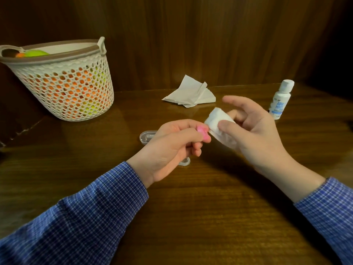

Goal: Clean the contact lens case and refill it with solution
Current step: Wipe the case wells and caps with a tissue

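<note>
Left hand [172, 142] pinches a small pink piece [260, 131] between thumb and fingertips, held up off the table [191, 207]; it looks like part of the contact lens case, though most of it is hidden in the grip. Right hand [254, 129] grips a folded white tissue [217, 123], thumb clamped over it, index finger sticking out free, and the tissue's edge is touching the pink piece. So this looks like the wiping stage, refill not yet begun.

Taking the pink piece as the marker: just behind the left hand lies a clear plastic case [147, 137] on the table, and a small clear round part [185, 162] peeks out below that hand. The solution bottle [280, 100] stands well off to its right, cap on. A loose crumpled tissue [191, 92] lies farther back, and a woven basket [63, 81] of orange and green things sits far to its left.

The risk? That pinch is slim. Push hard with the tissue and the pink piece could pop out and skitter across the table. Tissue lint could also cling inside it.
</note>
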### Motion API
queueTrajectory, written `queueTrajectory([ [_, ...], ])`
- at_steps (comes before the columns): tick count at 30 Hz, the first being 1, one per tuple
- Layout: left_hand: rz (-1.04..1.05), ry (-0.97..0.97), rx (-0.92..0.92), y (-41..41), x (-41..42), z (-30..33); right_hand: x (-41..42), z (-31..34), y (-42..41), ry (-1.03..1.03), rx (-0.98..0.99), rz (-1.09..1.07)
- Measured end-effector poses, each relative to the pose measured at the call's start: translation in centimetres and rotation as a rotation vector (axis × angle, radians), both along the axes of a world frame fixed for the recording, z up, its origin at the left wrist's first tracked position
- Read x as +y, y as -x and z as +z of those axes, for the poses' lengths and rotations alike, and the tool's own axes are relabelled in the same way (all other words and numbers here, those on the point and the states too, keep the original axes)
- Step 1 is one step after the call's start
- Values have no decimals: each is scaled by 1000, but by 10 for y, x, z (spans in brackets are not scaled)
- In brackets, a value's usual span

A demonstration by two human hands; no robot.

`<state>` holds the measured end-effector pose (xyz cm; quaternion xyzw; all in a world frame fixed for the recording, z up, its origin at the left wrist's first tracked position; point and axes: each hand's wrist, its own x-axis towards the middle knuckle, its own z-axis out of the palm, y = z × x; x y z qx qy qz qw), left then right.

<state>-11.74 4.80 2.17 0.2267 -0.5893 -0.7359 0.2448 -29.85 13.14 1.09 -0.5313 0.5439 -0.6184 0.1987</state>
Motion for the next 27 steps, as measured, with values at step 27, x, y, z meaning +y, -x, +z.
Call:
queueTrajectory([
  [27, 27, 78, -84, -3, -7, 6, -12, -7, 2, -18, 337, -76],
])
